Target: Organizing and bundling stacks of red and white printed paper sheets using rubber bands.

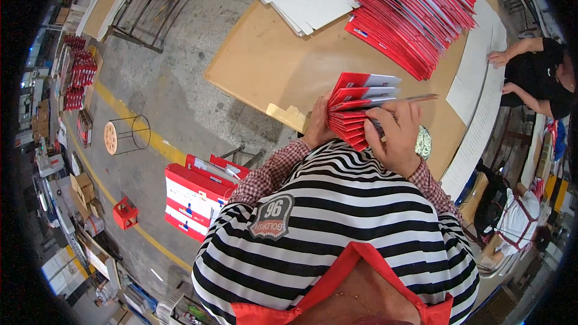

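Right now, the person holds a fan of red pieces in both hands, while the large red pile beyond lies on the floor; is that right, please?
Not quite: the head view shows the large red pile on the brown table, not the floor. The left hand and right hand do hold the fan.

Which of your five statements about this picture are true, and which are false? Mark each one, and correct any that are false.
1. The left hand holds a fan of red folded pieces. True.
2. The right hand is well away from the fan. False: the right hand is at the fan's right side, with its fingers against it.
3. The long stack of red pieces lies on the floor. False: it lies on the brown table.
4. A pile of white sheets lies left of that stack. True.
5. The person wears a plain blue top. False: the top is striped black and white.
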`<action>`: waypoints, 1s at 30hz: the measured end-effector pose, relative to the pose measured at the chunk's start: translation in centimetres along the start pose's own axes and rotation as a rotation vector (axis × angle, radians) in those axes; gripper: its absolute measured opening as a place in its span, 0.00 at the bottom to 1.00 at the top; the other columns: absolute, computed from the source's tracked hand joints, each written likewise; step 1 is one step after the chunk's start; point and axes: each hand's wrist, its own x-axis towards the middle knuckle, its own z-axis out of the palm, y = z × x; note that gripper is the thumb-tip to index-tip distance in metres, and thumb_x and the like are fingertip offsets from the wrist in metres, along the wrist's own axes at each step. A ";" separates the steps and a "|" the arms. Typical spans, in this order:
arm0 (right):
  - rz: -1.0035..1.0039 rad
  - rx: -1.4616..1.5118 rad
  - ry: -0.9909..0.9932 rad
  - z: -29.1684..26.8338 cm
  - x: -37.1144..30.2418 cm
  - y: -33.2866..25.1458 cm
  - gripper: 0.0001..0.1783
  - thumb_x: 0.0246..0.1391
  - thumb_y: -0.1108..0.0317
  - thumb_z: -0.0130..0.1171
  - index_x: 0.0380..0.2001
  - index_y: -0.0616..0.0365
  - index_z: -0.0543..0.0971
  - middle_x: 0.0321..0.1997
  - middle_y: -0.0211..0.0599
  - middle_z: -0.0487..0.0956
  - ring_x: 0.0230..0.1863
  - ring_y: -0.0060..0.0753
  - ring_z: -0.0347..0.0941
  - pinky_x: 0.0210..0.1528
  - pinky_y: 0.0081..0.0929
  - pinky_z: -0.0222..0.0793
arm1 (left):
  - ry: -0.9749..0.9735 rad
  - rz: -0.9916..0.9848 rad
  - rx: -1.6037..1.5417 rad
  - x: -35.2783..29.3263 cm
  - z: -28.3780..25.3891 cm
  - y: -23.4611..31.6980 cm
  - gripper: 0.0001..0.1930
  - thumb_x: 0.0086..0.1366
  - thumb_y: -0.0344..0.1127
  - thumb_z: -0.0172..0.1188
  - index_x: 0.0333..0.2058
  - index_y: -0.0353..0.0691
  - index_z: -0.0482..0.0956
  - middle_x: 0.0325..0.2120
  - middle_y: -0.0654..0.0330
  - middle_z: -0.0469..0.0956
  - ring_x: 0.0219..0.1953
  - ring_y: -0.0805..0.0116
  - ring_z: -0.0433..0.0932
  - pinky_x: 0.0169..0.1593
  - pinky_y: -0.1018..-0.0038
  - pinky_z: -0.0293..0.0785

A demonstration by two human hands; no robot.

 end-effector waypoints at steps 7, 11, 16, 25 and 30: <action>-0.057 0.027 -0.016 0.0 1.3 0.0 0.09 0.39 0.69 0.56 0.28 0.56 0.70 0.47 0.40 0.68 0.49 0.44 0.62 0.51 0.44 0.51 | -0.013 -0.142 -0.177 -1.0 0.8 -1.3 0.49 0.35 0.43 0.72 0.55 0.38 0.53 0.46 0.49 0.65 0.47 0.50 0.65 0.51 0.62 0.61; -0.056 0.068 -0.028 0.1 1.7 0.2 0.09 0.39 0.69 0.55 0.27 0.56 0.69 0.42 0.38 0.69 0.44 0.43 0.63 0.48 0.43 0.52 | 0.017 -0.258 -0.273 -1.3 1.1 -1.9 0.43 0.37 0.41 0.71 0.51 0.39 0.58 0.43 0.50 0.66 0.46 0.52 0.66 0.50 0.63 0.62; -0.079 0.109 -0.058 -0.1 2.3 0.8 0.08 0.39 0.69 0.54 0.26 0.56 0.69 0.38 0.38 0.71 0.39 0.40 0.65 0.47 0.40 0.53 | 0.064 -0.365 -0.403 -1.1 1.7 -2.4 0.36 0.38 0.39 0.70 0.47 0.40 0.63 0.40 0.52 0.68 0.44 0.54 0.66 0.49 0.65 0.62; 0.054 0.448 0.219 -0.2 7.2 10.9 0.10 0.46 0.71 0.55 0.35 0.59 0.73 0.48 0.43 0.71 0.50 0.44 0.65 0.53 0.34 0.59 | 0.132 -0.261 -0.589 2.0 -0.3 2.6 0.28 0.48 0.31 0.65 0.48 0.34 0.65 0.46 0.54 0.69 0.46 0.63 0.69 0.51 0.67 0.65; 0.340 -0.129 0.467 3.9 9.8 31.0 0.11 0.46 0.72 0.54 0.36 0.61 0.73 0.47 0.46 0.70 0.51 0.47 0.64 0.54 0.36 0.59 | 0.188 -0.496 -0.350 3.4 -2.8 1.9 0.31 0.49 0.30 0.65 0.50 0.33 0.61 0.45 0.54 0.69 0.46 0.65 0.69 0.51 0.69 0.65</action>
